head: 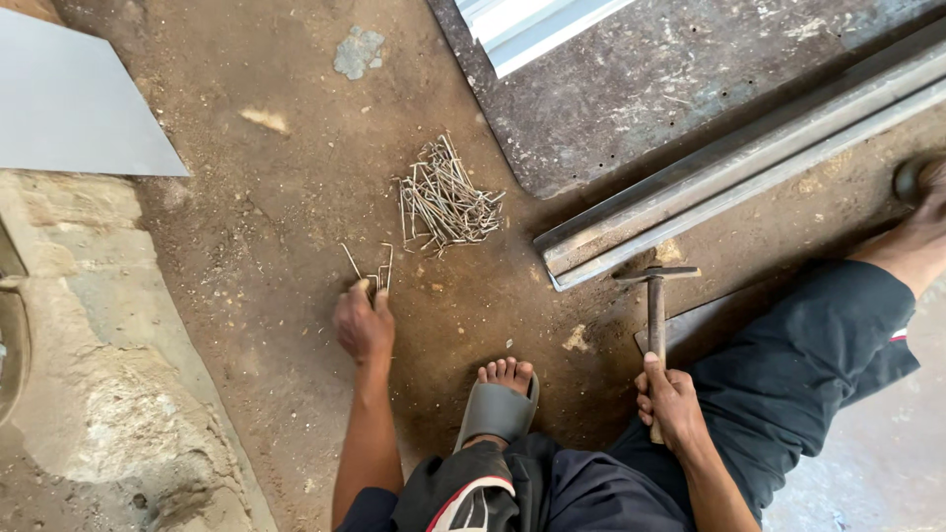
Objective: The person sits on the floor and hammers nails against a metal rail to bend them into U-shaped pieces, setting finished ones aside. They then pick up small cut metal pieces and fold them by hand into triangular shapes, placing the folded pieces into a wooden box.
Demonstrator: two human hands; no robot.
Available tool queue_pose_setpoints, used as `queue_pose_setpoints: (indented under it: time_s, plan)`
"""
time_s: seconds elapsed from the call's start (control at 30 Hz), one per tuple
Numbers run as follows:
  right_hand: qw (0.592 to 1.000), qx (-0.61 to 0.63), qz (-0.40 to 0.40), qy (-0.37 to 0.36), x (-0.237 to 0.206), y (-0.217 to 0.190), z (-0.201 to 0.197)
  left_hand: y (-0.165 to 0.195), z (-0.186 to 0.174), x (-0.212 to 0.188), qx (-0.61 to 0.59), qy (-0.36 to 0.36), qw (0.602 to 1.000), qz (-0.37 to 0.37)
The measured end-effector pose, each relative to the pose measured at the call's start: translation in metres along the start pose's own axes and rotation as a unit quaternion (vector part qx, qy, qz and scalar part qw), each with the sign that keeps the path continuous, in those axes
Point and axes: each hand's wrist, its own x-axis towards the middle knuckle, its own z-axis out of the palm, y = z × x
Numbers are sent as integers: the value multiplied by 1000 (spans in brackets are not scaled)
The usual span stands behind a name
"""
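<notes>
1. The left hand (363, 320) rests on the dirt floor (276, 197), fingers pinched on a few loose nails (372, 271) just below the main nail pile (445, 200).
2. The right hand (670, 404) is clenched around the wooden handle of a hammer (656, 315) (head up, near a long metal channel (749, 163)).
3. A foot in a grey slide sandal (498, 404) lies between the hands.
4. A grey sheet (69, 99) lies at upper left.
</notes>
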Motion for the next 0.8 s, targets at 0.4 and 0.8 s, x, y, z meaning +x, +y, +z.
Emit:
queue_pose_setpoints:
  time_s: [0.4,0.8]
  plan:
    - [1000,17,-7,4,-1,0,-1,13,-2,-9,-2,-27,998,-54]
    - [1000,11,7,-2,-7,-10,-2,-1,-22,-18,-577,-52,789,-207]
